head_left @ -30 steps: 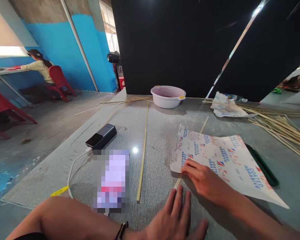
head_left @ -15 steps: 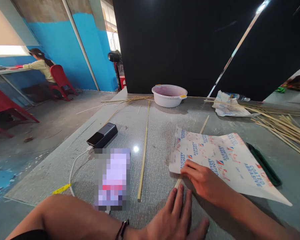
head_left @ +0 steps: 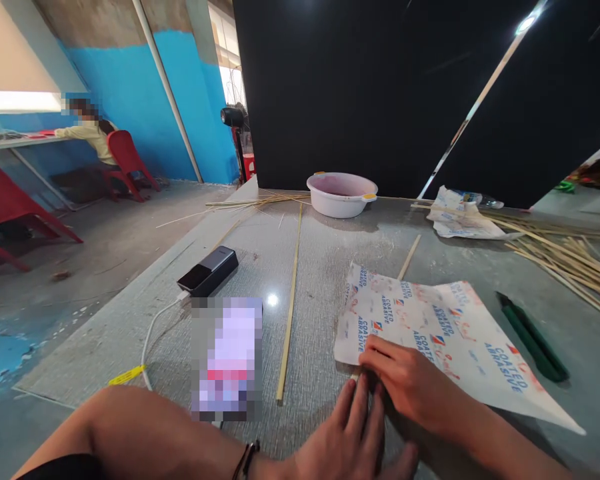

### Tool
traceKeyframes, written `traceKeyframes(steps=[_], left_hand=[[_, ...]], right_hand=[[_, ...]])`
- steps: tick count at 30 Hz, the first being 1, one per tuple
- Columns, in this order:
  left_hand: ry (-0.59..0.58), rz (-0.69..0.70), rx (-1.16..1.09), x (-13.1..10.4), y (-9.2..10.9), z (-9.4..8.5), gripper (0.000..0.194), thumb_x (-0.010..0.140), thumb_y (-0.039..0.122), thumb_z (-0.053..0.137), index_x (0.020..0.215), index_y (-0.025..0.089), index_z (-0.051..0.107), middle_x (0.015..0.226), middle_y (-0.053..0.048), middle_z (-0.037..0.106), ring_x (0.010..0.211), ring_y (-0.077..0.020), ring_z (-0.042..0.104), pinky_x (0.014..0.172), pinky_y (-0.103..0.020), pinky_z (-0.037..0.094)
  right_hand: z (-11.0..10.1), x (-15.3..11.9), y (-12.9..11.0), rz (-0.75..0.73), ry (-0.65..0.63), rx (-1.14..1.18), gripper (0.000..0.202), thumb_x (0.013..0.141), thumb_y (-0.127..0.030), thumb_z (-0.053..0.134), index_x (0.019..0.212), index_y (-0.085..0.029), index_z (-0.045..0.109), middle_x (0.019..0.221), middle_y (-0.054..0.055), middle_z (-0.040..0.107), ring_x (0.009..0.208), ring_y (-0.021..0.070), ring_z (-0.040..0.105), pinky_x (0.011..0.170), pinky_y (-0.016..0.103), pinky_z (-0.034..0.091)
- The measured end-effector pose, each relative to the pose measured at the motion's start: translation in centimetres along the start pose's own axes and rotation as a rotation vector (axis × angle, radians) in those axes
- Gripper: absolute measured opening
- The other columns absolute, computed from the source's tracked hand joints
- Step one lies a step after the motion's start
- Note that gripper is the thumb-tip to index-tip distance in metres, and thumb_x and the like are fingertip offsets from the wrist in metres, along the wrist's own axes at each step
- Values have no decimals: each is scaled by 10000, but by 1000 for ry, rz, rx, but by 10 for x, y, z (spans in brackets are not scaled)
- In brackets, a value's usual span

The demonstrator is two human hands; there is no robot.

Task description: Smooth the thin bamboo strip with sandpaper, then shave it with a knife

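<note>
My right hand is closed on the left near edge of a sheet of sandpaper, its printed "COATED ABRASIVE" backing facing up. The sheet lies over a thin bamboo strip, whose far end sticks out beyond the paper. Just left of that hand, my left hand lies with fingers stretched out, their tips on the strip's near part, mostly hidden under them. Another bamboo strip rests on the table to the left. A dark green utility knife lies right of the sandpaper.
A pinkish-white basin stands at the table's far edge. Bamboo strips pile at the right, beside crumpled paper. On the left are a phone, a power bank and a white cable. A person sits farther back.
My right hand has drawn the sandpaper slightly toward me along the strip, closer to my left fingers. More of the utility knife shows. The view has shifted a little; my left hand stays in place.
</note>
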State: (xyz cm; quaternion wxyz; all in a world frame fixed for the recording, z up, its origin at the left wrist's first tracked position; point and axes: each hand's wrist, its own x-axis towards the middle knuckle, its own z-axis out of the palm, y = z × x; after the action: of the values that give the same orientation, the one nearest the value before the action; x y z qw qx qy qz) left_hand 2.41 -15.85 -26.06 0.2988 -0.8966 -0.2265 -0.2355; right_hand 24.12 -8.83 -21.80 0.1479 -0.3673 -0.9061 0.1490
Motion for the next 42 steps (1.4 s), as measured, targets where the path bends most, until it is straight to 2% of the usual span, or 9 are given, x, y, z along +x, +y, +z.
traceKeyframes(steps=[4, 9, 14, 18, 23, 27, 31, 36, 42], left_hand=[[-39, 12, 4, -3, 2, 2, 617, 1132, 367, 529, 1711, 240, 358, 1330, -125, 779, 1226, -291, 760, 1085, -443, 520], [-67, 68, -3, -8, 5, 6, 676, 1115, 347, 567, 1726, 210, 313, 1317, -169, 770, 1252, -331, 747, 1092, -496, 536], [4, -12, -30, -2, 3, 4, 641, 1113, 344, 576, 1705, 211, 368, 1282, -126, 797, 1205, -295, 775, 1062, -428, 558], [-13, 9, -7, 0, 0, 1, 655, 1125, 327, 546, 1724, 206, 310, 1266, -112, 803, 1183, -267, 781, 1038, -401, 560], [-75, 59, 13, -2, -1, 2, 621, 1132, 332, 522, 1712, 214, 334, 1340, -133, 773, 1217, -269, 762, 1075, -411, 526], [-34, 38, 25, -3, 0, 4, 601, 1134, 335, 517, 1704, 222, 362, 1260, -88, 806, 1200, -251, 766, 1068, -400, 527], [-26, 18, 19, -3, -1, 1, 639, 1128, 344, 527, 1723, 226, 326, 1323, -104, 787, 1223, -270, 766, 1077, -419, 538], [-6, 20, -10, 0, -3, -3, 615, 1112, 315, 568, 1694, 222, 393, 1214, -80, 820, 1175, -256, 784, 1055, -399, 550], [-8, 8, -4, -1, 0, 1, 608, 1119, 311, 548, 1695, 220, 379, 1242, -88, 817, 1182, -251, 781, 1053, -400, 542]], right_hand=[[-1, 1, 2, 22, 83, -56, 362, 921, 44, 402, 1022, -167, 679, 989, 91, 649, 832, 238, 665, 706, 349, 520], [-1, 0, -7, 1, 23, 42, 310, 927, 30, 458, 984, -188, 671, 1016, 80, 667, 830, 209, 664, 709, 318, 527], [-1, 4, -3, 67, 58, 20, 280, 1068, -78, 431, 1013, -191, 682, 991, 72, 661, 853, 229, 666, 732, 348, 522], [-3, 6, 3, 115, 71, 136, 226, 1092, -127, 472, 1023, -202, 673, 1015, 62, 665, 903, 218, 672, 801, 351, 534], [1, 3, -4, 28, 41, 177, 233, 1024, -59, 474, 974, -192, 658, 998, 70, 648, 872, 209, 652, 768, 329, 532], [2, 2, -5, 3, -13, 120, 291, 916, 23, 466, 979, -185, 660, 1017, 78, 649, 832, 198, 646, 723, 304, 525], [-4, 5, 0, 105, 51, 30, 331, 942, 27, 420, 1008, -186, 664, 1008, 75, 637, 860, 221, 658, 769, 342, 535], [-2, 3, -8, 53, -48, 82, 319, 902, 41, 466, 995, -184, 672, 1037, 72, 645, 841, 201, 660, 736, 311, 528], [-2, 2, -6, 38, -10, -6, 377, 863, 68, 451, 1047, -162, 687, 1056, 94, 662, 887, 227, 680, 763, 336, 553]])
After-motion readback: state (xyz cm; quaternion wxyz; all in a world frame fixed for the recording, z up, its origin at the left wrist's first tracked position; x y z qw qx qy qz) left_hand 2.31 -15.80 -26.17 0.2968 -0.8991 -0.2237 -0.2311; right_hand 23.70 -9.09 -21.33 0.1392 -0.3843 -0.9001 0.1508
